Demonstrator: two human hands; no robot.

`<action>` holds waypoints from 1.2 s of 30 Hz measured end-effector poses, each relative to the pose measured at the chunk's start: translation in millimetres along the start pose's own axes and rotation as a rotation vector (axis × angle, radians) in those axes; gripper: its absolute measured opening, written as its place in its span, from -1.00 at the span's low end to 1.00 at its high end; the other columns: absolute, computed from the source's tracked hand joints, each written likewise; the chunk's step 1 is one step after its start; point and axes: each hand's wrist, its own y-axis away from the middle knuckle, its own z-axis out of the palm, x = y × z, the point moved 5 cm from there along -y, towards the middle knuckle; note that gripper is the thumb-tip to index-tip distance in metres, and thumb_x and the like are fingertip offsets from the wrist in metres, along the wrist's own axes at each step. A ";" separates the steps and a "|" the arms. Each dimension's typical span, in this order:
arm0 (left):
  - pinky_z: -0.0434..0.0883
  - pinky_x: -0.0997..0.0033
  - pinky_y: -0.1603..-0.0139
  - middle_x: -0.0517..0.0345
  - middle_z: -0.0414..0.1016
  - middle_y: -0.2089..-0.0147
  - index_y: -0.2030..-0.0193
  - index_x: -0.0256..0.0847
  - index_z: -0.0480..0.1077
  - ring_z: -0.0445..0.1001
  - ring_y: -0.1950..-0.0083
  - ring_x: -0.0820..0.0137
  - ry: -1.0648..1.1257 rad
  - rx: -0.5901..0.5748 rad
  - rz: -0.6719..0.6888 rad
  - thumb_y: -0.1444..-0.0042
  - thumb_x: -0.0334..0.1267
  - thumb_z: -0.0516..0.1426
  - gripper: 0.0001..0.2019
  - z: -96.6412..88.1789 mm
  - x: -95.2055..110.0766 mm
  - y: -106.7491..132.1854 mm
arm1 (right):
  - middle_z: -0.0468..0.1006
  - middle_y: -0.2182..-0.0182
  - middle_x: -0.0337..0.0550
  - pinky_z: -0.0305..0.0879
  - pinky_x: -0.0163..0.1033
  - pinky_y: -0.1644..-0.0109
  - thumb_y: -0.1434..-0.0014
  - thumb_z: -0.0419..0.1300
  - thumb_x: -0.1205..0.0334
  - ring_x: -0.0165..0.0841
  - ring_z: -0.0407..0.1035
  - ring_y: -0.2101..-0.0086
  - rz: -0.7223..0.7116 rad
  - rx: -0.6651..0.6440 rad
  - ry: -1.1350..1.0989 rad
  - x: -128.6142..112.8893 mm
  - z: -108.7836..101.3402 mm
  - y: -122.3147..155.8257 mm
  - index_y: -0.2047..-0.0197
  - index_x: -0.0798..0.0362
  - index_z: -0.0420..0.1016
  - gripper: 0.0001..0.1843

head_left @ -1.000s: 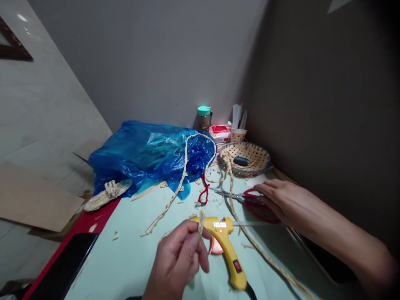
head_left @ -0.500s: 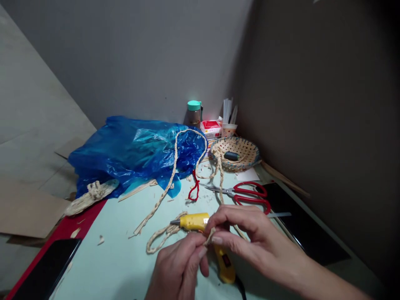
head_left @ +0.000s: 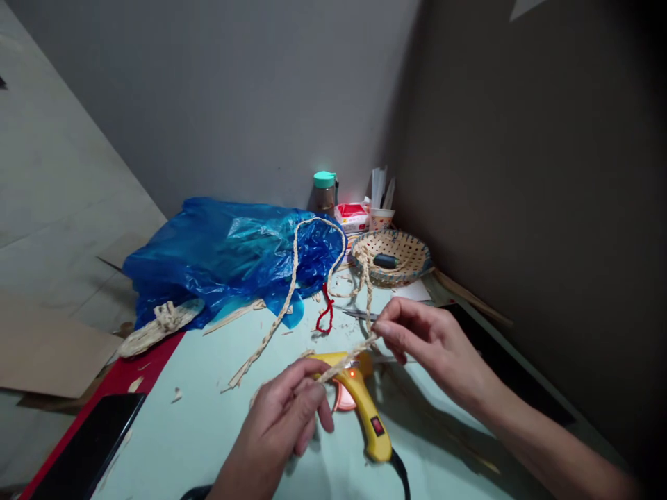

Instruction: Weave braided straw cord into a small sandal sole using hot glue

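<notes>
Between my hands a pale braided cord (head_left: 344, 361) is stretched at a slant. My left hand (head_left: 292, 410) pinches its lower end, and my right hand (head_left: 424, 337) pinches the upper end between thumb and fingers. Directly beneath the cord lies a yellow glue gun (head_left: 365, 406), its small orange light lit and its black cable running toward me. Behind my right hand are scissors (head_left: 359, 314), of which only the blades show. A longer braided cord (head_left: 295, 271) loops over the blue plastic bag and down onto the table.
A blue plastic bag (head_left: 229, 257) fills the back left, with a woven straw sandal (head_left: 161, 326) beside it. A woven basket (head_left: 411, 267) holds a dark spool (head_left: 385, 261). Red yarn (head_left: 326, 312) lies mid-table. A phone (head_left: 88, 444) is at the left edge; a dark panel (head_left: 526, 375) lies right.
My hands have moved apart, the right one up and to the right, drawing the cord out between them. More of the glue gun shows, while the scissors' red handles are now hidden.
</notes>
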 end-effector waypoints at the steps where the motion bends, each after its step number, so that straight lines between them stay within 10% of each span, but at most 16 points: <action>1: 0.16 0.47 0.46 0.13 0.54 0.42 0.01 -0.28 0.41 0.21 0.58 0.55 0.018 0.027 0.010 -0.29 0.04 0.08 -0.61 -4.2 -0.1 -0.7 | 0.31 0.54 -0.31 0.12 -0.36 0.46 -0.31 0.20 0.03 -0.45 0.18 0.52 0.015 0.016 -0.015 1.4 -4.5 -2.1 0.39 0.08 0.38 -0.67; 22: 0.18 0.49 0.51 0.25 0.42 0.57 0.36 -0.23 0.50 0.19 0.61 0.53 -0.117 0.373 0.171 -0.20 -0.11 0.17 -0.76 -14.4 21.3 10.4 | 0.58 0.25 -0.15 0.36 -0.34 0.32 -0.34 0.22 -0.11 -0.37 0.38 0.39 -0.020 0.076 -0.010 0.2 -23.2 2.0 -0.05 -0.03 0.58 -0.61; 31: 0.40 0.52 0.37 0.21 0.50 0.45 0.30 -0.17 0.62 0.39 0.47 0.48 -0.076 0.558 0.271 -0.10 -0.18 0.29 -0.87 -40.0 20.8 13.0 | 0.55 0.37 -0.18 0.33 -0.34 0.37 -0.39 0.16 -0.04 -0.37 0.37 0.42 -0.103 -0.003 0.036 -4.2 -22.8 -0.5 0.26 -0.03 0.68 -0.65; 36: 0.46 0.55 0.39 0.19 0.57 0.28 0.33 -0.09 0.67 0.45 0.44 0.49 -0.084 0.640 0.392 -0.03 -0.29 0.33 -0.94 -43.6 25.0 19.2 | 0.57 -0.02 -0.19 0.50 -0.32 0.13 -0.38 0.16 0.21 -0.30 0.49 0.10 -0.348 0.157 0.391 -16.7 -19.1 8.2 -0.21 -0.16 0.49 -0.64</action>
